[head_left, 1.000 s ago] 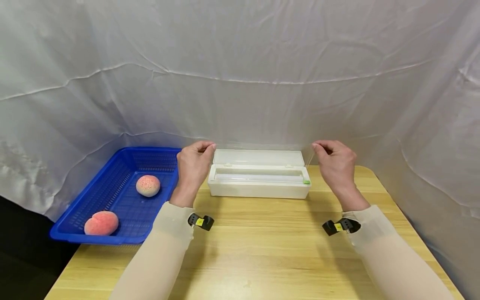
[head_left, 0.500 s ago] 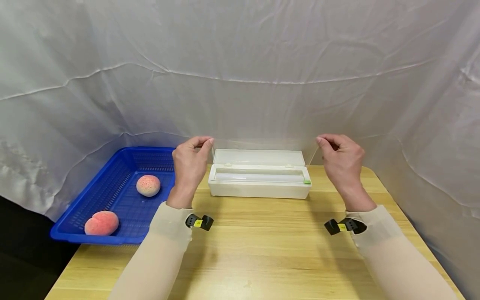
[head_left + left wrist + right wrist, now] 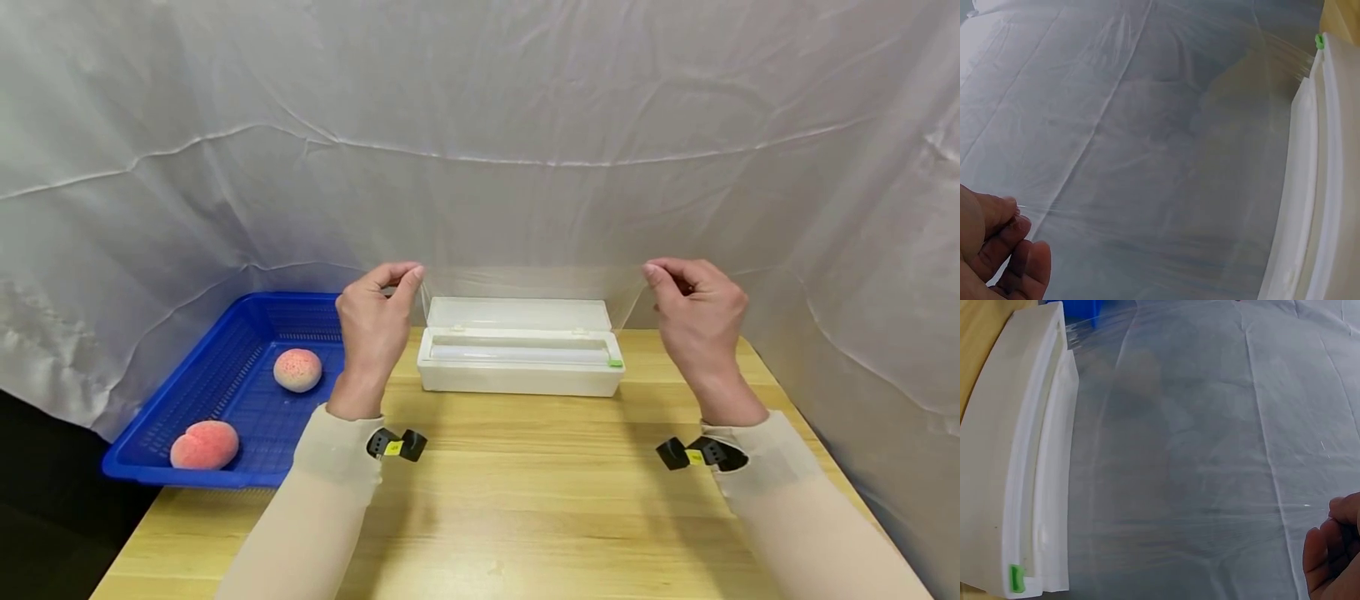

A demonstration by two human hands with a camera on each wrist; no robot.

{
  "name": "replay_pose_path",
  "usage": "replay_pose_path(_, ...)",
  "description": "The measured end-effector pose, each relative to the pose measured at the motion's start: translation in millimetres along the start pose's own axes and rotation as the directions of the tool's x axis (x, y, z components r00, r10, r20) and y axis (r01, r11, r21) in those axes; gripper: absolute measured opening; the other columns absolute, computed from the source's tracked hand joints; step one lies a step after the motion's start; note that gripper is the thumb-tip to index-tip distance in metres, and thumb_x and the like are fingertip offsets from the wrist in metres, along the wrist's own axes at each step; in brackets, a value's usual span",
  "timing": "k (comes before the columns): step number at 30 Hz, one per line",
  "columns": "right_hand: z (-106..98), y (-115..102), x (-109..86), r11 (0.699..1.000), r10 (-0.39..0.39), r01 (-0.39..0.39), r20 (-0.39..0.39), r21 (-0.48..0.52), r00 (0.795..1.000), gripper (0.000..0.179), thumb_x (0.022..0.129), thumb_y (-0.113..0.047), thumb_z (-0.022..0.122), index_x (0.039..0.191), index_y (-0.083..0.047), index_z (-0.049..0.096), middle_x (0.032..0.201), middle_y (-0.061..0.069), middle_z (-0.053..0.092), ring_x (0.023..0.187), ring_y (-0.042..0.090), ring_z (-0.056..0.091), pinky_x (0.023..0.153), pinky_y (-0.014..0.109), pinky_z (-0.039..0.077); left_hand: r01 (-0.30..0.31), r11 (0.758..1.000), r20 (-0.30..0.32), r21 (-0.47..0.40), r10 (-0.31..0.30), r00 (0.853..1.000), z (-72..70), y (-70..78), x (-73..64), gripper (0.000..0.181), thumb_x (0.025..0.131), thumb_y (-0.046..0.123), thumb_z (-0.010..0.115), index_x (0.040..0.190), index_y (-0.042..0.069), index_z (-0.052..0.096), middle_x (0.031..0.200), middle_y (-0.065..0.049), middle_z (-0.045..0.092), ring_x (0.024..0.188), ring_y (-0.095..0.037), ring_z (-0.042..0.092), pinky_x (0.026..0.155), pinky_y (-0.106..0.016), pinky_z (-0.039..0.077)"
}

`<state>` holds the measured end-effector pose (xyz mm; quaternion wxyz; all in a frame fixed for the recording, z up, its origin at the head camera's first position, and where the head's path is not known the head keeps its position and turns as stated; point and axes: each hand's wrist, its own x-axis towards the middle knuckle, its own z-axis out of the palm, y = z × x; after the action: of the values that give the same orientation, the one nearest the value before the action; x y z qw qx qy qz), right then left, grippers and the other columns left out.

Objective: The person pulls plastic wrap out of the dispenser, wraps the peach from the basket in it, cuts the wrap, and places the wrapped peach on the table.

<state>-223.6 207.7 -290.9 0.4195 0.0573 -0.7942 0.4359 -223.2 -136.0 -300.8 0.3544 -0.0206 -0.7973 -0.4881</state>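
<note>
A clear sheet of plastic wrap point(image 3: 525, 282) rises from a white dispenser box point(image 3: 519, 379), spread wide between both hands. My left hand point(image 3: 375, 321) pinches its left corner between thumb and index finger, up and to the left of the box. On the other side my right hand point(image 3: 697, 321) pinches the right corner the same way. The box's lid point(image 3: 519, 314) stands raised at the back, and the white roll shows inside. A green slider point(image 3: 615, 363) sits at the box's right front. In the left wrist view the film point(image 3: 1166, 156) stretches from the fingertips to the box.
A blue plastic basket point(image 3: 127, 454) stands to the left, partly behind the left arm. Two peaches, one pale point(image 3: 297, 370) and one pinker point(image 3: 205, 444), lie in it. The wooden table point(image 3: 517, 500) is backed by a grey-white curtain point(image 3: 525, 100) close behind the box.
Both hands have risen and moved apart, drawing more wrap up out of the box. The box, basket and peaches have stayed in place.
</note>
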Motion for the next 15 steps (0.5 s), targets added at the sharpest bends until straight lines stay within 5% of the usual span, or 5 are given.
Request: replay_pose_path(15,-11.4,-15.5,1.4,0.995,-0.013,0.017,-0.046,0.099,0.999,0.014,0.094,-0.014,0.082,0.099,-0.001,0.083,0.081,-0.022,0.062,0.063,-0.005,0.06,0.061,0.01,0.049,-0.054,0.995,-0.036,-0.08,0.051,0.998,-13.6,17.0,-3.2,0.019,0.099,0.029,0.077,0.104,0.012,0.084,0.096,-0.006,0.08,0.077,-0.011,0.067,0.061,-0.021,0.048)
